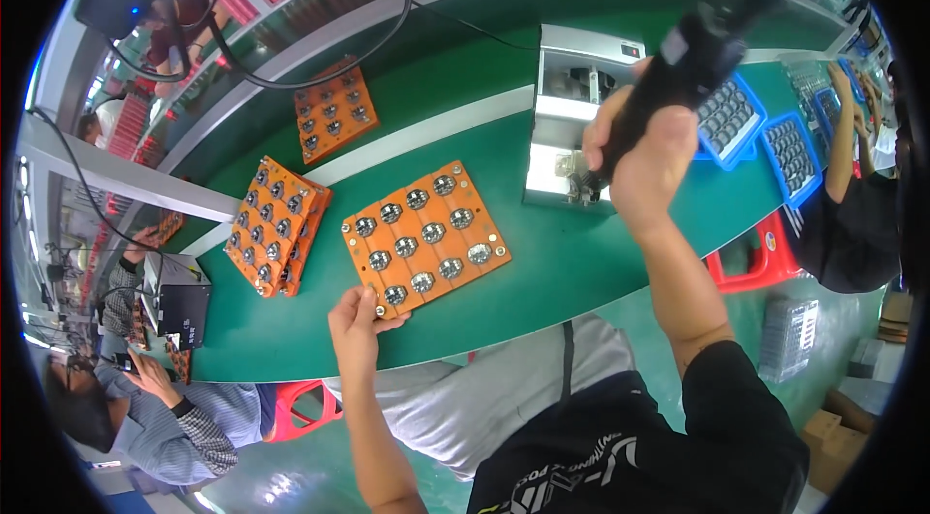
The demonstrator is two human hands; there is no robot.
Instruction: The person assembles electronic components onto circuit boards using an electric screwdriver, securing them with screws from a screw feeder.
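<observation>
My right hand grips a black electric screwdriver, tilted with its tip down at the front of a silver box-shaped screw feeder. Whether the tip touches a screw is hidden by blur and by the hand. An orange fixture plate lies on the green bench in front of me, bearing rows of small round metallic parts. At its near left corner, the thumb and fingers of my left hand pinch the edge.
Stacked orange plates sit to the left, and another plate lies beyond the pale strip. Blue trays of parts stand at the right. Black cables hang overhead. Co-workers sit at both sides; red stools stand below the bench.
</observation>
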